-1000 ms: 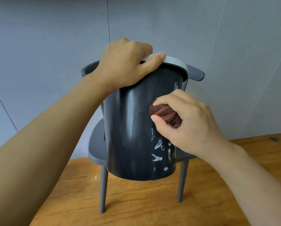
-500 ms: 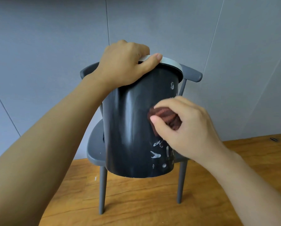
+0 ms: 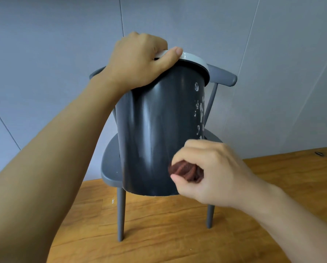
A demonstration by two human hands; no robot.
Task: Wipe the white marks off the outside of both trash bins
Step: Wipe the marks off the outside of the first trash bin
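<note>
A dark grey trash bin (image 3: 155, 133) with a pale grey rim ring (image 3: 195, 60) is held up, tilted, in front of a grey chair. My left hand (image 3: 139, 59) grips the rim at the top, thumb lying along the ring. My right hand (image 3: 212, 173) pinches a bunched brown cloth (image 3: 187, 170) against the bin's lower right side. White marks (image 3: 199, 111) run down the bin's upper right edge. The front of the bin facing me looks free of marks. Only one bin is in view.
The grey chair (image 3: 109, 166) stands right behind the bin on a wooden floor (image 3: 158, 234), against a grey panelled wall. A small dark object (image 3: 319, 153) lies on the floor at the far right. A white speck (image 3: 113, 201) lies near the chair's left leg.
My right hand has dragged the cloth down the bin's side from mid-height to near the base. The white marks that showed low on the bin are gone or covered. More marks show at the upper right.
</note>
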